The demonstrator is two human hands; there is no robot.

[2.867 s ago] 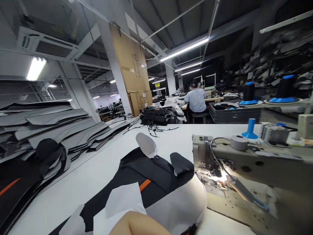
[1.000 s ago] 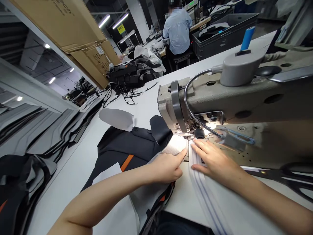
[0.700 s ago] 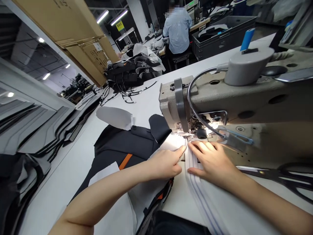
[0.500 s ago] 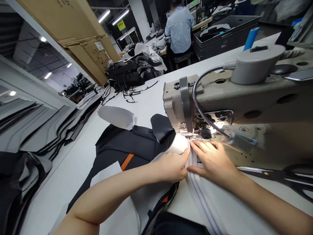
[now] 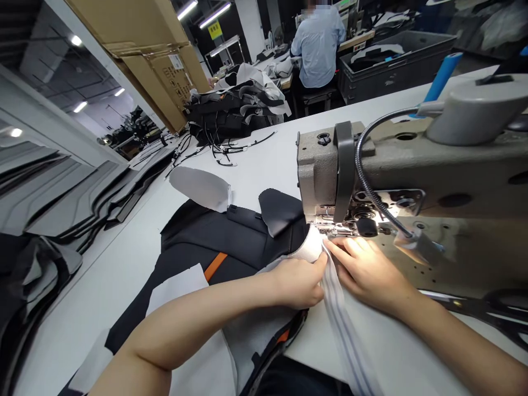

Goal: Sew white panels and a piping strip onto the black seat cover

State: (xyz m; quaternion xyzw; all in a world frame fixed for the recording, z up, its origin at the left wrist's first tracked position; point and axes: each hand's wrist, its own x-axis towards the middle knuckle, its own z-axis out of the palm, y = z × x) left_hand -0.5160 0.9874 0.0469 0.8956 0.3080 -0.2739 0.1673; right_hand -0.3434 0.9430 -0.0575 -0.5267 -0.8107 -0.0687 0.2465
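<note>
A grey sewing machine (image 5: 412, 181) stands on the white table (image 5: 124, 264), its lamp lighting the needle area. A black fabric cover with an orange stripe (image 5: 223, 247) lies left of it, and a white striped strip (image 5: 342, 313) runs up to the presser foot. My left hand (image 5: 299, 280) is curled, pinching the white fabric edge beside the strip. My right hand (image 5: 367, 269) lies flat on the strip, fingers pointing at the needle. The two hands nearly touch.
Stacks of grey and black cut panels (image 5: 61, 192) fill the left side. A pile of black covers with cords (image 5: 231, 115) sits at the far end of the table beside cardboard boxes (image 5: 157, 60). A person in a blue shirt (image 5: 319, 44) sits beyond. Scissors (image 5: 495, 313) lie at right.
The view dropped from the room to the machine. Both hands came onto the fabric, then edged closer to the needle; the left index finger curled in from pointing.
</note>
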